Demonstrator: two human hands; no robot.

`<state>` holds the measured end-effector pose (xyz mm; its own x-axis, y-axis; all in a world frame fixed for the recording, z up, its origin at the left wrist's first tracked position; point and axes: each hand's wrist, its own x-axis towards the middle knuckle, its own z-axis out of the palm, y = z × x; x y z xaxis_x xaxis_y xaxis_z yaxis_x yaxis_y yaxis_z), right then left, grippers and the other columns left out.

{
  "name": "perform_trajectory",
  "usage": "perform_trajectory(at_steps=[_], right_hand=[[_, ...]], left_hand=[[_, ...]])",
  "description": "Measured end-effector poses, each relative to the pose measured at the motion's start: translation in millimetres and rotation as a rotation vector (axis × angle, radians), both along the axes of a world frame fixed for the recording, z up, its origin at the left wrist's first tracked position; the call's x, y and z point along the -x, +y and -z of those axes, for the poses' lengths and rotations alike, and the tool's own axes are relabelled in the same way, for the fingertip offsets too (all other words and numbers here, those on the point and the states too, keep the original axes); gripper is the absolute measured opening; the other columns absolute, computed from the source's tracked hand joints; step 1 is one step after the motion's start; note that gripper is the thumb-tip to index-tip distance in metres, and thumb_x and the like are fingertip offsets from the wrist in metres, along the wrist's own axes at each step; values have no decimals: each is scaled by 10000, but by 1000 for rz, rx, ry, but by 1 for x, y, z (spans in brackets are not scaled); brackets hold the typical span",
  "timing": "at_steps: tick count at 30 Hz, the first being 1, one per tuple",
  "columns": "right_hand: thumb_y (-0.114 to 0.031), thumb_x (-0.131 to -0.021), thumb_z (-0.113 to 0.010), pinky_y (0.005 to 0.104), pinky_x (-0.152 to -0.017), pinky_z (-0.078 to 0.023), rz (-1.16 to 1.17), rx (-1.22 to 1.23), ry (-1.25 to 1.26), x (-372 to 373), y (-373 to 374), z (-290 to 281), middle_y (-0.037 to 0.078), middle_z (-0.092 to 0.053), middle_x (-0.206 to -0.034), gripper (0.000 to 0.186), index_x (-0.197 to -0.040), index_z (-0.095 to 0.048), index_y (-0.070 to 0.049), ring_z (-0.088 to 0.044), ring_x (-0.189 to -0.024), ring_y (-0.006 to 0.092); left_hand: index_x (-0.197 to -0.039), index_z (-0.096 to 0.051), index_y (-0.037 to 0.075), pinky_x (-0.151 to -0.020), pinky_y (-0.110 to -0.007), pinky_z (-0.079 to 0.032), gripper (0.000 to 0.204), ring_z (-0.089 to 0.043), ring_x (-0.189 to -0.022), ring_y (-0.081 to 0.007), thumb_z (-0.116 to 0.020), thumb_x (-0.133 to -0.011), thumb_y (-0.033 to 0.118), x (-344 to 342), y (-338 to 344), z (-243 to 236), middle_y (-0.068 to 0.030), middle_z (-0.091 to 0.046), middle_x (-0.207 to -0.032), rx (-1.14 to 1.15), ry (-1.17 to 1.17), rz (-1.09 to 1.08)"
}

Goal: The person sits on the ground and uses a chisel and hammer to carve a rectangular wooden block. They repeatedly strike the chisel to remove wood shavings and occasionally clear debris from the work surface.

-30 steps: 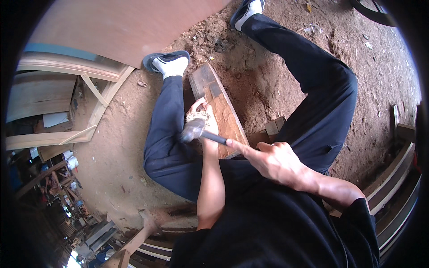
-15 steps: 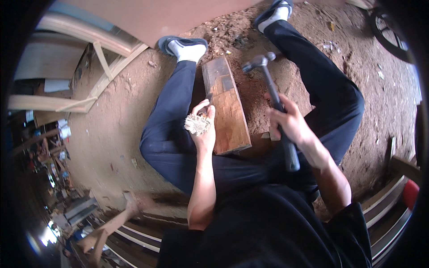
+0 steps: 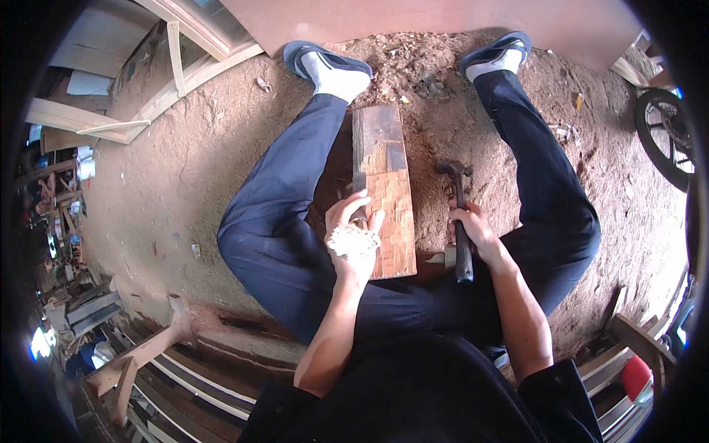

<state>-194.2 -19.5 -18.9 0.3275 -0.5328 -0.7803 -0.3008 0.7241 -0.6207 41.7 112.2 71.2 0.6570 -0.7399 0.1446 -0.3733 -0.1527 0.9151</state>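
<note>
Left hand (image 3: 340, 215) is clasping a chisel (image 3: 353, 241) over the left edge of a board (image 3: 390, 214) lying between the legs (image 3: 266, 199); right hand (image 3: 476, 227) is holding a hammer (image 3: 463, 242) beside the board. Chipping its face is seemingly the step in hand; another blow is probably calling for a steady chisel and lifted hammer.

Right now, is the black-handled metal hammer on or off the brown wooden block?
Off: the hammer, held in the right hand, shows right of the block, with dirt visible between.
</note>
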Motion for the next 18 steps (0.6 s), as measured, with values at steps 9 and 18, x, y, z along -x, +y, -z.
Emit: perform_trajectory(at_steps=[9,18], right_hand=[[-106,-923,-617,342,-559,-494,-77,-85,58,-11,-2,-11,90,-628,-734,606,-1465,-459,114,-620,-615,205],[-74,-925,-600,346,-566,-506,-103,-83,121,-24,-6,-21,81,-611,-732,547,-1425,-472,104,-611,-610,196]], left_hand=[[-1151,-697,22,-957,-286,-526,240,-650,-969,-113,-773,-927,-18,-30,3,-36,-76,-734,-1180,-230,120,-179],[-1171,-659,26,-1028,-308,-517,269,-666,-1136,-161,-722,-938,-94,-42,5,-24,-118,-703,-1259,-72,273,-195]])
